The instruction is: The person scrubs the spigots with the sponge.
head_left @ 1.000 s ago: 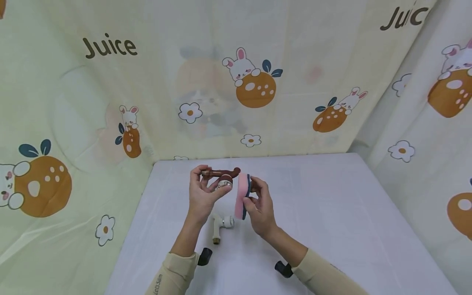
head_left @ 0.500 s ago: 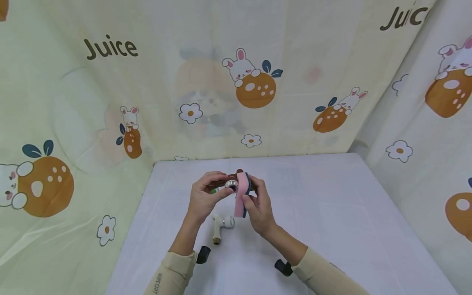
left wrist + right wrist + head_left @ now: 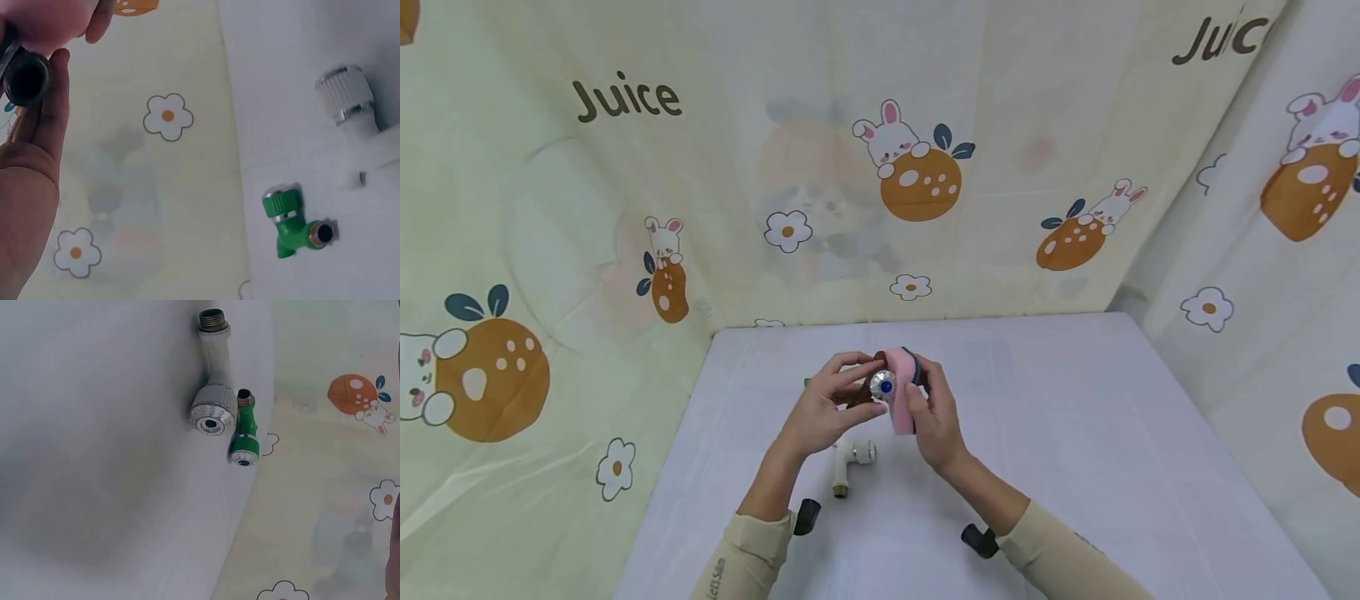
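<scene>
Over the middle of the table, my left hand [image 3: 822, 414] grips a brown tap [image 3: 857, 397] whose silver knob with a blue centre faces me. A pink sponge [image 3: 902, 410] with a dark blue backing is held in my right hand [image 3: 936, 423], bent against the tap's far and right side. In the left wrist view, the tap's dark open end [image 3: 28, 78] shows beside the sponge [image 3: 53, 22]. Part of the tap's body is hidden by fingers and sponge. The right wrist view catches only a sliver of hand at its right edge.
A white tap [image 3: 842, 471] with a brass thread lies on the white table [image 3: 1075, 433] below my hands. Behind my left hand lies a green tap [image 3: 292, 222], mostly hidden in the head view. Printed curtains [image 3: 1022, 108] stand at the back and sides.
My left hand has turned the brown tap so its knob faces me and moved it right against the sponge. The sponge has gone from nearly flat to bent round the tap. The green tap was briefly more visible.
</scene>
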Action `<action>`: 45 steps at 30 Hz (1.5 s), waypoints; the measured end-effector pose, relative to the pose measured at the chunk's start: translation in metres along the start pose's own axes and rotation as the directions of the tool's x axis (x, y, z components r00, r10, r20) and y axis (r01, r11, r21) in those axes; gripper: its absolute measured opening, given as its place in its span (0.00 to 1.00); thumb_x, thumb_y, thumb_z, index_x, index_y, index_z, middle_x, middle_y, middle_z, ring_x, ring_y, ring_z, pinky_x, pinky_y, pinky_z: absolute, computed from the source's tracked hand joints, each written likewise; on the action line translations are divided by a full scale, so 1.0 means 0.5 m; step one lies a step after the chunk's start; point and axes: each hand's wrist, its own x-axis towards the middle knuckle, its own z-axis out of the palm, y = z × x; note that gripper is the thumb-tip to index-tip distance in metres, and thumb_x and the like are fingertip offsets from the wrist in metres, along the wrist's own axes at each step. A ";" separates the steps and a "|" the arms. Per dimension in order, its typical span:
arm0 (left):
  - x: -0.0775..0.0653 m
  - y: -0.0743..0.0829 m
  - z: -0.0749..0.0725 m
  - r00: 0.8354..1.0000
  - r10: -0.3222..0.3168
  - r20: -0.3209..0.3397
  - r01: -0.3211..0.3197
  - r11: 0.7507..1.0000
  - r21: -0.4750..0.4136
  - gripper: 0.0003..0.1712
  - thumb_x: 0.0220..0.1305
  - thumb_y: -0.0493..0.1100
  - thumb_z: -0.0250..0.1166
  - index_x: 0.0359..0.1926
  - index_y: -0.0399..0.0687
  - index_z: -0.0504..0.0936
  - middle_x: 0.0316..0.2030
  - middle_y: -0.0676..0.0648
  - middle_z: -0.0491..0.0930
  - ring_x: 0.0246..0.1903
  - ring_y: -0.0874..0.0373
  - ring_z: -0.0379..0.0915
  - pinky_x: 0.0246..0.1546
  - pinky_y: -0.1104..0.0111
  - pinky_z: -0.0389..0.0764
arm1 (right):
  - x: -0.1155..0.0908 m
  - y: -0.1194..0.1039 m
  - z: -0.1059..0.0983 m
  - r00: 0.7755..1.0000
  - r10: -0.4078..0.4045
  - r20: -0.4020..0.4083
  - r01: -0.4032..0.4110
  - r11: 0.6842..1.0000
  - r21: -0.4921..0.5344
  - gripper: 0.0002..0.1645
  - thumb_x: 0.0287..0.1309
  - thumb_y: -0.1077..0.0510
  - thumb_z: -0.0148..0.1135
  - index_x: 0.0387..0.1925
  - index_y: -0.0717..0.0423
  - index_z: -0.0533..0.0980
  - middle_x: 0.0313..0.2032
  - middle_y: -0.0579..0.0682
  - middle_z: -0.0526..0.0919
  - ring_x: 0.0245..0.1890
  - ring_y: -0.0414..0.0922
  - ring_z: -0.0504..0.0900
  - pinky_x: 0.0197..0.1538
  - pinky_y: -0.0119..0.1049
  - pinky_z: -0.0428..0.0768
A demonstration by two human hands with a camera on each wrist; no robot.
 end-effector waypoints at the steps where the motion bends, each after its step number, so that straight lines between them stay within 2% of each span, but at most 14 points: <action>1: 0.001 0.000 0.001 1.000 0.002 0.009 -0.002 1.000 0.005 0.30 0.65 0.37 0.74 0.68 0.49 0.80 0.64 0.47 0.72 0.49 0.49 0.86 0.50 0.66 0.87 | 0.001 0.000 -0.001 1.000 0.012 -0.003 -0.012 1.000 -0.007 0.25 0.74 0.59 0.47 0.69 0.54 0.68 0.58 0.53 0.76 0.50 0.43 0.74 0.40 0.31 0.82; 4: 0.002 -0.004 0.004 1.000 -0.003 -0.002 0.004 0.999 0.045 0.27 0.66 0.36 0.73 0.65 0.48 0.82 0.61 0.47 0.72 0.49 0.49 0.87 0.42 0.66 0.89 | 0.001 -0.001 -0.003 0.999 0.051 0.000 -0.051 0.999 -0.001 0.25 0.75 0.59 0.49 0.70 0.54 0.68 0.58 0.53 0.75 0.51 0.43 0.74 0.41 0.30 0.82; 7: 0.000 -0.008 0.007 0.999 -0.009 -0.049 0.016 0.988 0.152 0.24 0.66 0.36 0.73 0.63 0.49 0.84 0.59 0.49 0.72 0.49 0.53 0.85 0.39 0.66 0.89 | 0.002 0.003 -0.003 0.997 0.074 -0.013 -0.074 0.997 0.007 0.27 0.74 0.61 0.51 0.71 0.55 0.68 0.58 0.55 0.73 0.52 0.45 0.72 0.42 0.28 0.82; 8: -0.001 -0.009 0.008 0.998 0.002 -0.066 0.012 0.979 0.203 0.24 0.65 0.36 0.73 0.62 0.49 0.85 0.59 0.49 0.72 0.51 0.54 0.84 0.41 0.65 0.89 | 0.002 0.004 -0.002 0.997 0.080 -0.020 -0.080 0.997 0.010 0.28 0.73 0.62 0.52 0.72 0.55 0.67 0.58 0.56 0.72 0.53 0.45 0.72 0.43 0.27 0.82; 9: -0.001 -0.010 0.008 0.996 0.018 -0.084 0.004 0.965 0.261 0.24 0.65 0.37 0.74 0.62 0.49 0.85 0.59 0.49 0.73 0.53 0.54 0.82 0.45 0.63 0.88 | 0.002 0.005 -0.003 0.996 0.083 -0.029 -0.083 0.997 0.010 0.28 0.73 0.62 0.53 0.72 0.55 0.67 0.58 0.56 0.71 0.54 0.45 0.71 0.45 0.26 0.82; 12: -0.001 -0.015 0.009 0.989 0.091 -0.117 -0.032 0.901 0.432 0.23 0.63 0.42 0.76 0.60 0.48 0.86 0.61 0.48 0.76 0.60 0.52 0.76 0.55 0.57 0.85 | 0.004 0.004 -0.005 0.996 0.068 -0.052 -0.068 0.998 0.004 0.30 0.72 0.62 0.56 0.73 0.54 0.66 0.58 0.56 0.71 0.56 0.44 0.71 0.51 0.25 0.80; 16: 0.000 -0.023 0.008 0.975 0.191 -0.116 -0.092 0.815 0.572 0.23 0.61 0.44 0.78 0.57 0.46 0.86 0.62 0.46 0.80 0.65 0.48 0.74 0.63 0.50 0.80 | 0.004 -0.001 -0.008 0.998 -0.013 -0.066 0.010 0.999 -0.046 0.31 0.69 0.59 0.59 0.72 0.50 0.68 0.60 0.54 0.72 0.57 0.44 0.71 0.54 0.27 0.78; 20: 0.000 -0.028 0.008 0.969 0.236 -0.076 -0.138 0.768 0.625 0.25 0.62 0.43 0.77 0.58 0.44 0.85 0.60 0.45 0.83 0.63 0.48 0.78 0.66 0.50 0.78 | 0.006 -0.004 -0.006 0.992 -0.112 -0.051 0.107 0.989 -0.104 0.33 0.63 0.56 0.63 0.70 0.50 0.72 0.59 0.54 0.73 0.57 0.47 0.72 0.55 0.30 0.79; 22: -0.001 -0.029 0.009 0.969 0.243 -0.052 -0.151 0.742 0.654 0.25 0.63 0.43 0.76 0.59 0.43 0.84 0.59 0.45 0.84 0.63 0.48 0.79 0.68 0.51 0.77 | 0.006 -0.004 -0.005 0.990 -0.134 -0.031 0.130 0.984 -0.124 0.34 0.61 0.57 0.67 0.70 0.51 0.73 0.59 0.55 0.73 0.58 0.48 0.73 0.57 0.31 0.80; 28: -0.002 -0.027 0.015 0.959 0.282 -0.021 -0.180 0.667 0.723 0.23 0.62 0.42 0.77 0.58 0.43 0.84 0.55 0.45 0.85 0.57 0.51 0.82 0.68 0.54 0.77 | 0.005 -0.001 0.000 0.995 -0.101 -0.014 0.096 0.977 -0.190 0.36 0.56 0.62 0.73 0.68 0.54 0.75 0.59 0.57 0.72 0.59 0.50 0.74 0.58 0.37 0.81; 32: 0.000 -0.026 0.020 0.949 0.315 -0.002 -0.213 0.648 0.731 0.24 0.62 0.43 0.77 0.57 0.43 0.84 0.54 0.46 0.85 0.55 0.52 0.82 0.64 0.57 0.80 | 0.009 -0.005 0.001 0.998 -0.050 -0.039 0.042 0.982 -0.186 0.36 0.57 0.64 0.73 0.68 0.58 0.75 0.59 0.61 0.71 0.58 0.55 0.74 0.56 0.40 0.80; 39: 0.003 -0.028 0.029 0.943 0.333 0.026 -0.251 0.653 0.715 0.24 0.62 0.46 0.77 0.57 0.43 0.84 0.54 0.47 0.85 0.54 0.53 0.82 0.61 0.59 0.82 | 0.017 -0.048 0.000 0.997 0.053 -0.060 -0.063 0.984 -0.166 0.31 0.62 0.66 0.68 0.66 0.68 0.74 0.56 0.68 0.70 0.56 0.60 0.73 0.56 0.46 0.80; 43: 0.002 -0.029 0.035 0.947 0.319 0.042 -0.250 0.647 0.720 0.24 0.62 0.46 0.77 0.57 0.43 0.84 0.54 0.47 0.85 0.54 0.54 0.82 0.62 0.60 0.81 | 0.017 -0.021 -0.002 0.993 0.085 -0.080 -0.098 0.979 -0.179 0.30 0.63 0.64 0.68 0.66 0.65 0.74 0.57 0.66 0.71 0.56 0.57 0.74 0.55 0.51 0.80; 45: 0.001 -0.031 0.037 0.950 0.311 0.043 -0.245 0.647 0.722 0.24 0.62 0.45 0.77 0.57 0.44 0.84 0.54 0.48 0.85 0.54 0.55 0.82 0.62 0.60 0.81 | 0.016 -0.002 -0.004 0.992 0.088 -0.085 -0.103 0.977 -0.187 0.30 0.64 0.62 0.68 0.67 0.62 0.75 0.58 0.63 0.71 0.56 0.55 0.74 0.56 0.50 0.79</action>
